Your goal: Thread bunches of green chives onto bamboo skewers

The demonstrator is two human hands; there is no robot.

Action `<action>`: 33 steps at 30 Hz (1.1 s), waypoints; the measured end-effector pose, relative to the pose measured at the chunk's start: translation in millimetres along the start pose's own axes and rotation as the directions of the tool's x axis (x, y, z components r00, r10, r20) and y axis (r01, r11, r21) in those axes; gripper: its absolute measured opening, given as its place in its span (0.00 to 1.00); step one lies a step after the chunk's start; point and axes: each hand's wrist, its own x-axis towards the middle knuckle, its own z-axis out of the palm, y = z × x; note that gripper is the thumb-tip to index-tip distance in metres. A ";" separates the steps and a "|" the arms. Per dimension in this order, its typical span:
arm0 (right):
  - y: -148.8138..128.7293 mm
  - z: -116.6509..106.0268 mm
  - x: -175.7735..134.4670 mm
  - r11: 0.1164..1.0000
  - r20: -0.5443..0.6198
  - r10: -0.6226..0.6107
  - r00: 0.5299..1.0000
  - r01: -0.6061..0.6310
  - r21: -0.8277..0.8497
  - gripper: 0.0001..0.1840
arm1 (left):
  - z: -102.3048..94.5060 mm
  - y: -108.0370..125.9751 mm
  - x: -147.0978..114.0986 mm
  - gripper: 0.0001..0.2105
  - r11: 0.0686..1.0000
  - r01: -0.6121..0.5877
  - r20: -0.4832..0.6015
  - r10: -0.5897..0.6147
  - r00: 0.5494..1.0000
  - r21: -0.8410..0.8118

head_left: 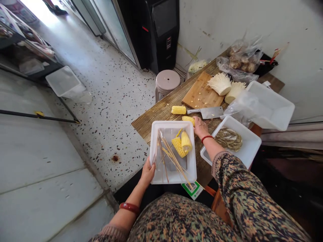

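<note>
My left hand (147,173) grips the left rim of a white plastic tub (173,125) at the table's near edge. Inside the tub lie pieces of corn (186,142) and several thin wooden skewers (174,158). Beyond the tub's far right corner, my right hand (200,127) has its fingers closed on a piece of corn (188,119). Another corn piece (178,110) rests on the table just past it. A cleaver (210,112) lies close by, its handle pointing toward that piece.
Two bunches of enoki mushrooms (219,84) sit by a wooden cutting board (202,92). At right are a white tub (254,143) with brownish strips in it and another white tub (272,104). A plastic stool (168,80) stands beyond the wooden table (148,117).
</note>
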 end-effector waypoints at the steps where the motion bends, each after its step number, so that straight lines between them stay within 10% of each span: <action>1: -0.3 1.3 -1.1 1.000 -0.007 0.014 1.000 -0.014 0.011 0.26 | -0.2 0.7 -0.5 0.23 1.000 0.000 -0.006 0.000 1.000 0.000; 9: 6.0 -32.1 -46.6 0.985 -0.199 0.134 0.971 -0.109 0.133 0.26 | -3.4 2.1 -1.3 0.22 0.999 -0.048 0.016 0.048 0.999 0.009; 14: -4.1 -50.9 -83.6 0.941 -0.257 0.048 0.965 0.042 0.335 0.26 | -1.3 6.2 -2.5 0.22 1.000 -0.024 0.003 0.024 1.000 -0.009; 25: -3.7 -9.1 -35.1 0.737 -0.068 0.414 0.908 -0.290 0.611 0.30 | -22.2 -1.2 -18.4 0.25 0.998 0.043 0.040 -0.045 0.998 0.043; 33: -15.7 -5.5 -127.7 0.667 -0.075 0.301 0.951 -0.154 0.729 0.36 | -27.4 -4.8 -12.8 0.27 0.992 0.129 0.047 -0.129 0.991 -0.001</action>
